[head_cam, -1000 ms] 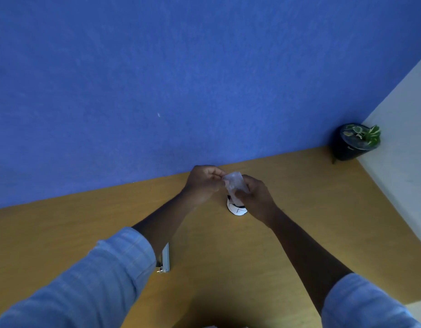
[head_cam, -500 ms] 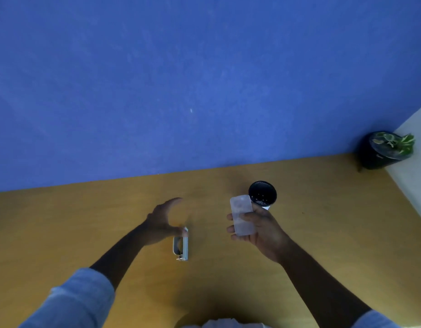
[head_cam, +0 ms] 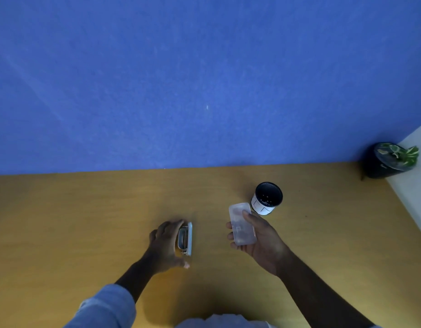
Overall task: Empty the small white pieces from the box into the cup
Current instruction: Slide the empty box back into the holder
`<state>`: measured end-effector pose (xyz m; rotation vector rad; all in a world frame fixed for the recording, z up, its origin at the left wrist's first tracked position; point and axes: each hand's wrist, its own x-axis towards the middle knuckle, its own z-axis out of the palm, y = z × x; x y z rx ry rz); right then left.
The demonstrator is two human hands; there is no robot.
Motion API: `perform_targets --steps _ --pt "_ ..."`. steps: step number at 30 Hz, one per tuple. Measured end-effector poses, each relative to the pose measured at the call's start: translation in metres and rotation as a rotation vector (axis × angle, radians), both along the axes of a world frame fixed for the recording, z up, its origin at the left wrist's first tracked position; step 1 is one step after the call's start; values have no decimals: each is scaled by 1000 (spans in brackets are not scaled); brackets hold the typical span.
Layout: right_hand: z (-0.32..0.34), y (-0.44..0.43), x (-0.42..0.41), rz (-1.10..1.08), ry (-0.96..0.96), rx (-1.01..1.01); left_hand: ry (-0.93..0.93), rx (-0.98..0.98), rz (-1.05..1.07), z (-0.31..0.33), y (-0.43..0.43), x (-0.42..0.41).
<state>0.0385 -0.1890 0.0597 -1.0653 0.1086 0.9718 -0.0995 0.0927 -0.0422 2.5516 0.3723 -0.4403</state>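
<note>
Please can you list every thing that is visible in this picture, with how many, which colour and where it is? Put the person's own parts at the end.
cup: 1, white outside with black lines, dark inside with small white pieces at the bottom; upright on the table, right of centre.
box: 1, translucent white; held in the right hand, just in front of the cup.
lid: 1, pale with a grey inside; standing on its edge on the table at the left hand.
potted plant: 1, black pot, green and white leaves; far right corner.
table: 1, yellow-brown wood.
wall: 1, blue; behind the table.
left hand: 1; fingers on the lid.
right hand: 1; holding the box.
sleeves: 2, light blue; bottom edge.
</note>
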Motion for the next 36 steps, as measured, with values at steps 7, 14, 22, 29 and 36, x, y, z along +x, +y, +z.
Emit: perform_targets --steps 7,14,22,29,36 --pt "-1 2 -8 12 8 -25 -33 25 -13 -2 -4 4" --pt "2 2 -10 21 10 -52 -47 56 -19 -1 -7 12" --pt "1 2 -12 -13 58 -61 -76 64 11 13 -18 16" --pt "-6 7 -14 -69 125 -26 -255 173 -15 76 -55 38" --pt "4 13 -19 -101 32 -38 -371 305 -55 123 -100 52"
